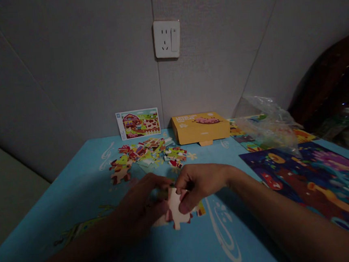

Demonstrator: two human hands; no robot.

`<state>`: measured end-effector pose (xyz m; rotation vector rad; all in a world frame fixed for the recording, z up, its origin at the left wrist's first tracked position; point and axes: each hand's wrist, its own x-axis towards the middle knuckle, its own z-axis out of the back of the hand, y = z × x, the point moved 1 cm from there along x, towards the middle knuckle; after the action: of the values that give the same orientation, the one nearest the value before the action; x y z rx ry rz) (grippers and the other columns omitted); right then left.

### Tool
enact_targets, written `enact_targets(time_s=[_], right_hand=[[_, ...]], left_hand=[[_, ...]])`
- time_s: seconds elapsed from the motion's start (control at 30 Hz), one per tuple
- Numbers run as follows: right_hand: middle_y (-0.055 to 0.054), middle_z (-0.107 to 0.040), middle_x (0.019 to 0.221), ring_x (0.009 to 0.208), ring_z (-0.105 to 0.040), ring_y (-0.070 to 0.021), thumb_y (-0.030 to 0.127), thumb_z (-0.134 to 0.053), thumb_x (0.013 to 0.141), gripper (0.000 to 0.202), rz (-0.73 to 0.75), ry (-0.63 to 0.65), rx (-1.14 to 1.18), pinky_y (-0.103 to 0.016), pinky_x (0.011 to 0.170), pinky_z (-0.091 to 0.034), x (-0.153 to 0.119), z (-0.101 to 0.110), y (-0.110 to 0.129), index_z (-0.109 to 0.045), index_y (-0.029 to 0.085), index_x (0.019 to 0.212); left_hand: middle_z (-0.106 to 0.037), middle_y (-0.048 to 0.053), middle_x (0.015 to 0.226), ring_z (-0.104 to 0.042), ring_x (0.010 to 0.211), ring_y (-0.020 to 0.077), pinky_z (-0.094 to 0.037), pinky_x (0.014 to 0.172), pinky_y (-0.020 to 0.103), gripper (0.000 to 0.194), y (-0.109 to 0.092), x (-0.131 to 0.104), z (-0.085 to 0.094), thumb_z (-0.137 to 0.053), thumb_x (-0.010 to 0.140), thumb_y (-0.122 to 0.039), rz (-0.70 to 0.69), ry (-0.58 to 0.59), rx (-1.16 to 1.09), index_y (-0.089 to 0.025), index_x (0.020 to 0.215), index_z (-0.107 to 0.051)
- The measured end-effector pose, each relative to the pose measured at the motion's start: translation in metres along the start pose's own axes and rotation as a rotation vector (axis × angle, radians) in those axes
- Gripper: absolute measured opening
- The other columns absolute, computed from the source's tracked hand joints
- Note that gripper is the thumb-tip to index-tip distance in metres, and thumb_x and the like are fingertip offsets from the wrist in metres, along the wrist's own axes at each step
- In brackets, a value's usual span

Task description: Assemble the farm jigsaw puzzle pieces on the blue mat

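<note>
Pale puzzle pieces with reddish-brown patches [177, 212] are between my two hands, low in the middle of the view. My left hand [147, 202] pinches their left side between thumb and fingers. From the right, my right hand [194, 186] grips the same pieces, its thumb on their face. More joined pieces lie on the table just under and beside them, partly hidden by my hands. A loose pile of colourful puzzle pieces [153, 147] lies beyond my hands, with a brown and yellow cluster [121, 170] at its left.
On the blue table [75, 188], a farm picture card [139, 124] leans against the wall. A yellow puzzle box [200, 129] stands to its right. Clear plastic wrapping [266, 127] rests over colourful sheets, and a dark blue picture [313, 184] lies at the right.
</note>
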<state>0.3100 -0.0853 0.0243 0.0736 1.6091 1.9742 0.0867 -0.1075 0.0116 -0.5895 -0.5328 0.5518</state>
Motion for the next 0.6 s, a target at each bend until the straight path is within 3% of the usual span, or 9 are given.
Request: enact_targets(time_s=[0.17,0.27,0.43,0.5,0.6], right_hand=[[0.006,-0.057,0.062,0.057,-0.045,-0.005,0.039,-0.083,0.067,0.032,0.011,-0.074,-0.129,-0.019,0.053,-0.033,-0.004,0.009,-0.001,-0.066,0.013,0.071],[0.007,-0.055,0.061,0.057,-0.044,-0.0052,0.04,-0.083,0.067,0.032,0.007,-0.058,-0.125,-0.019,0.053,-0.033,-0.004,0.009,-0.002,-0.065,0.013,0.07],[0.004,-0.061,0.067,0.061,-0.052,-0.0077,0.042,-0.084,0.065,0.035,-0.015,-0.057,0.018,-0.021,0.058,-0.039,-0.003,0.009,-0.005,-0.065,0.013,0.074],[0.003,-0.062,0.068,0.06,-0.052,-0.008,0.041,-0.085,0.064,0.036,-0.015,-0.114,0.064,-0.022,0.058,-0.04,-0.003,0.011,-0.006,-0.065,0.013,0.076],[0.004,-0.056,0.065,0.058,-0.046,-0.0073,0.042,-0.08,0.07,0.034,0.033,-0.233,0.032,-0.022,0.055,-0.035,-0.003,0.015,-0.007,-0.065,0.013,0.079]], left_hand=[[-0.055,0.009,0.124,-0.053,0.113,0.0247,-0.045,0.098,0.04,0.051,0.01,0.002,0.003,-0.068,0.081,-0.038,-0.174,0.2,0.059,-0.022,0.125,-0.046],[-0.056,0.008,0.124,-0.049,0.118,0.0268,-0.04,0.102,0.042,0.043,0.01,0.004,0.002,-0.072,0.075,-0.028,-0.204,0.272,0.156,-0.022,0.114,-0.054],[-0.058,0.004,0.121,-0.05,0.115,0.0239,-0.037,0.1,0.041,0.028,0.01,0.004,-0.001,-0.065,0.076,-0.015,-0.191,0.243,0.236,-0.022,0.102,-0.058],[-0.058,0.004,0.117,-0.049,0.113,0.0238,-0.038,0.099,0.041,0.023,0.012,0.003,-0.002,-0.065,0.074,-0.016,-0.194,0.227,0.248,-0.021,0.095,-0.059],[-0.057,0.005,0.118,-0.048,0.113,0.0248,-0.039,0.099,0.041,0.03,0.015,0.002,-0.002,-0.067,0.07,-0.016,-0.189,0.206,0.267,-0.022,0.099,-0.061]])
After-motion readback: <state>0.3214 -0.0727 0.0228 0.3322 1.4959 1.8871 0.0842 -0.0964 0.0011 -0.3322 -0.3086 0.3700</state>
